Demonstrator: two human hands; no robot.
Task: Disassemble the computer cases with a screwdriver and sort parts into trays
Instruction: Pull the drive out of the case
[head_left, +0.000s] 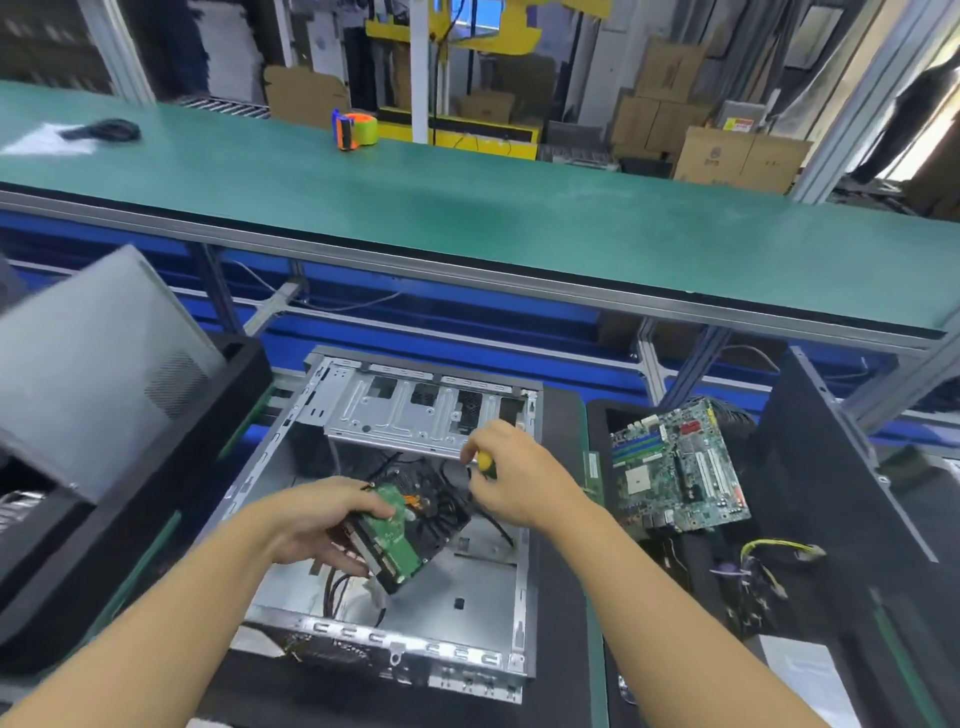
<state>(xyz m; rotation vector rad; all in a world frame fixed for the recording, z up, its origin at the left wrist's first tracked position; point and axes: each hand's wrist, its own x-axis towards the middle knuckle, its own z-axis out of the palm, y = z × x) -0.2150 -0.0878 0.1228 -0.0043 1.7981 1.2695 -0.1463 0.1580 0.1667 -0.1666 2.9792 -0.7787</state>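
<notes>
A: Where's the drive (397, 543)?
B: Above the case (395, 656), left hand (317, 525) curled round its edges. Probably dense, rigid, board face fragile: hold the sides. Right hand (514, 480) grips the screwdriver (486, 461).

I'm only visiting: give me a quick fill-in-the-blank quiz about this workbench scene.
The left hand holds a hard drive whose circuit board is ____.
The right hand grips a screwdriver with a ____ handle.
The motherboard lies in the tray on the ____ side of the open case.
Missing words: green, yellow, right.
</notes>
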